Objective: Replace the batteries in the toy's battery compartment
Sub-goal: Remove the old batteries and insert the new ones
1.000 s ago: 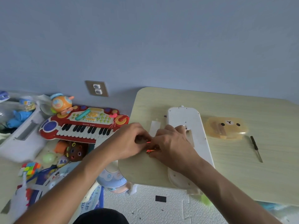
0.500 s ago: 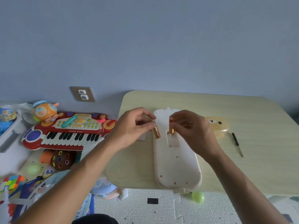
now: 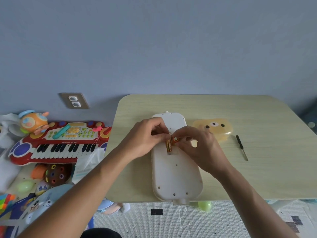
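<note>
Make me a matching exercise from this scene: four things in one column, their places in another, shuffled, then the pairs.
Things:
1. screwdriver
2. white toy
3. toy keyboard
4. bear-face container

Places:
A. on the floor, left of the table
B. face down in the middle of the table, under both hands
C. on the table, farthest right of the four
D. on the table, between the white toy and the screwdriver

Pairs: 1-C, 2-B, 3-A, 4-D
</note>
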The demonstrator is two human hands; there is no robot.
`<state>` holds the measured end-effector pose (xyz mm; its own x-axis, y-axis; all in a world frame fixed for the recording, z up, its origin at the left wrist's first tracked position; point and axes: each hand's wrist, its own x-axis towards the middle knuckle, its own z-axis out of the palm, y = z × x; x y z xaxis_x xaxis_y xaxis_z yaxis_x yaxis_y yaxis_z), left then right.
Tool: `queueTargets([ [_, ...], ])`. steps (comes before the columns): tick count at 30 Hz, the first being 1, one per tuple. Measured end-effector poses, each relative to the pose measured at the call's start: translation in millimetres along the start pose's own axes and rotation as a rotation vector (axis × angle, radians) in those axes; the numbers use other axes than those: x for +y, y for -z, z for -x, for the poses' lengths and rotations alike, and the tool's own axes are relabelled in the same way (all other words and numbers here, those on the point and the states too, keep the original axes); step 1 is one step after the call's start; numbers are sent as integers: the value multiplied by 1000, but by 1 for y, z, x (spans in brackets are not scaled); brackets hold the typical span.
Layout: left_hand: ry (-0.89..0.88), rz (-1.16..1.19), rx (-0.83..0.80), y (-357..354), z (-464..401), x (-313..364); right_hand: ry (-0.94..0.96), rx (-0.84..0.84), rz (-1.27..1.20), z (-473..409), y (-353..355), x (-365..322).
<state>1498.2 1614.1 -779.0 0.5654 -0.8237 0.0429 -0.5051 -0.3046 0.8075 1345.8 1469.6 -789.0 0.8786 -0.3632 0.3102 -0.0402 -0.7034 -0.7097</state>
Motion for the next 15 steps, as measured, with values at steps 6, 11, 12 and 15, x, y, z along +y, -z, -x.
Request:
queueTargets([
  [6, -74, -120, 44, -5, 6, 3, 41, -53, 81, 5, 6, 2],
  [11, -156, -245, 118, -12, 9, -6, 75, -79, 55, 7, 5, 2],
  [12, -168, -257, 129, -13, 11, -8, 83, -81, 53, 8, 6, 2],
  [15, -223, -315, 158, -15, 18, -11, 108, -109, 31, 9, 8, 2],
])
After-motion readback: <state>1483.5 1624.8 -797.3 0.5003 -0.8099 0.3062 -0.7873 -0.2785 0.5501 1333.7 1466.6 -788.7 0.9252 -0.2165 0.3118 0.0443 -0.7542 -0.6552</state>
